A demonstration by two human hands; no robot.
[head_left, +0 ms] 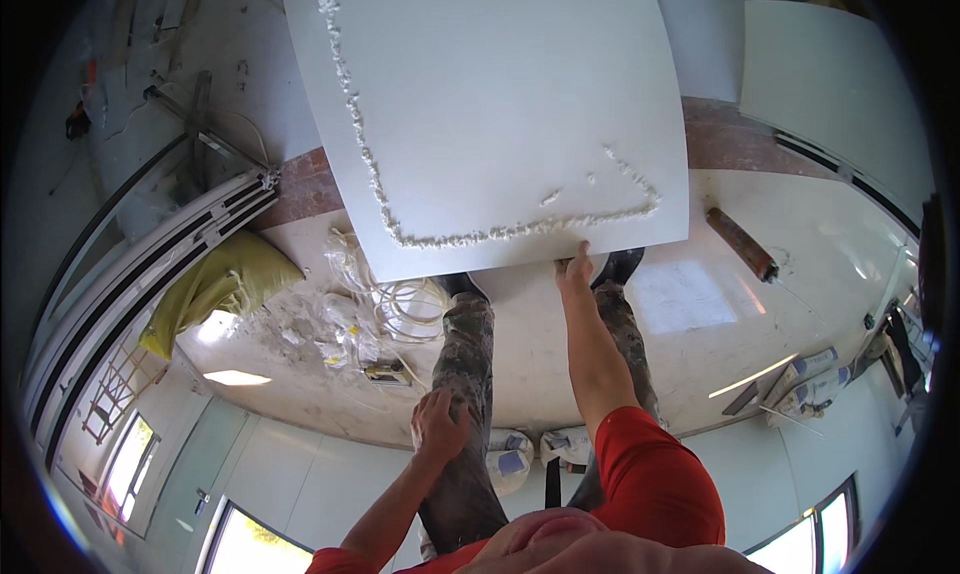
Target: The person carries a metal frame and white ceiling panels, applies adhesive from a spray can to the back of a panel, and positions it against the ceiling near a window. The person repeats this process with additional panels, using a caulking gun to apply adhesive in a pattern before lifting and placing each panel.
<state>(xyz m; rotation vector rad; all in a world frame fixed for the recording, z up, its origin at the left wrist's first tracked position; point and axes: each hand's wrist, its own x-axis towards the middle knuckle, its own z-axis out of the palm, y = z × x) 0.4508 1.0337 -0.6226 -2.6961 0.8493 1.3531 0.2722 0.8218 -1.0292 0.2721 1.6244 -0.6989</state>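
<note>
A large white panel (520,94) stretches out ahead of me, its near edge close to my feet. Lumpy white foam-like beads (500,234) run along its left side and near edge, with a short line turning up at the right and a few loose bits. My right hand (573,266) grips the near edge, thumb on top and the other fingers mostly hidden beneath. On my left leg, near the knee, rests my left hand (440,426), fingers spread over the stained trousers (468,344) and nothing in it.
Right of the panel lies a brown cylindrical tube (740,242) with a thin rod. Coiled hose (410,309), clear plastic and debris lie left of my feet, beside a yellow-green sack (225,284). Metal profiles (150,244) line the left; another white panel (835,89) lies far right.
</note>
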